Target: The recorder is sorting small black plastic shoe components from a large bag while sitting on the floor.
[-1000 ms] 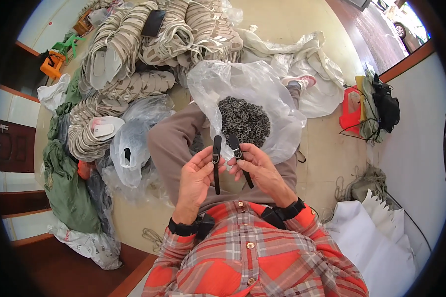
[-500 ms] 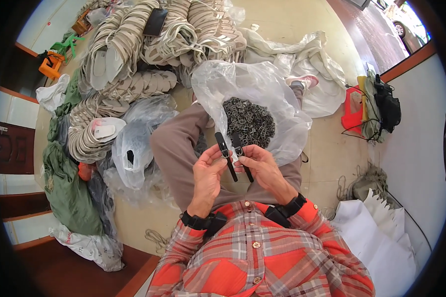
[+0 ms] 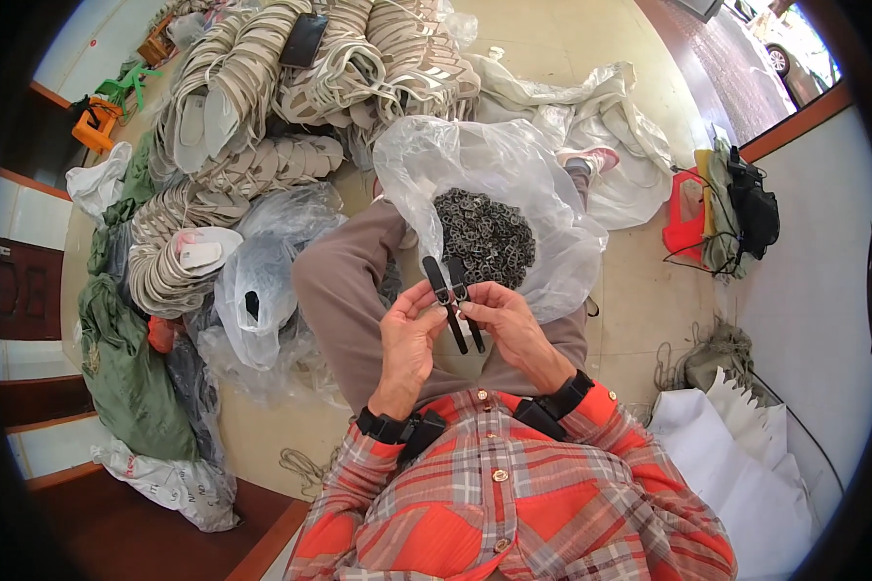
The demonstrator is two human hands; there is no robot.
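Observation:
Between thumb and fingers, my left hand point(image 3: 407, 344) pinches a narrow black buckle strap point(image 3: 432, 276), its ends sticking out above and below the grip. A matching black strap point(image 3: 457, 275) is pinched in my right hand point(image 3: 515, 334). The two straps lie side by side at a slant, close together, each with a small buckle near my fingertips. Just beyond them, a heap of small dark buckles point(image 3: 484, 237) fills the middle of an opened clear plastic bag point(image 3: 557, 208) spread between my legs.
Stacked beige shoe uppers point(image 3: 247, 82) cover the far left, with a dark phone point(image 3: 303, 41) on top. Clear plastic bags point(image 3: 262, 300) lie by my left knee, beside a green cloth bundle point(image 3: 131, 368). White sheets point(image 3: 712, 441) lean at the right wall.
The strap in my right hand has moved left, closer to the other strap. Both hands keep their pinch, and the heap of buckles looks the same.

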